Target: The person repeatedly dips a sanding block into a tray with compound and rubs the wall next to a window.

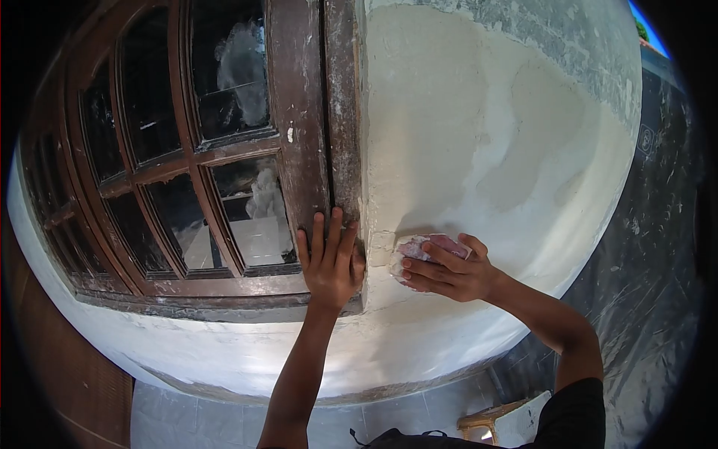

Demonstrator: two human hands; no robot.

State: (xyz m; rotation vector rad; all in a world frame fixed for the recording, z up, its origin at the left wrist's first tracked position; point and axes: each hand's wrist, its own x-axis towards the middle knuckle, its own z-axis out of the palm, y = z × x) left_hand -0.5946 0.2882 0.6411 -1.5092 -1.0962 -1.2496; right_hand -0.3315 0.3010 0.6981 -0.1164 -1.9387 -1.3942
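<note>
My right hand (449,271) is wrapped round a pinkish, white-smeared pad (430,251) and presses it against the pale plastered wall (426,142), just right of the window frame. Beside it, my left hand (330,266) lies with fingers spread on the brown wooden window frame (303,97), near its lower right corner, holding nothing. Darker damp-looking patches show on the plaster above the pad. The pad's right side is partly hidden by my fingers.
Glass panes (250,224) with white smears fill the window at left. A dark plastic sheet (636,247) hangs at right. Below are grey floor tiles (247,426) and a wooden-edged object (490,415) near my right elbow. A brown surface (67,374) lies at lower left.
</note>
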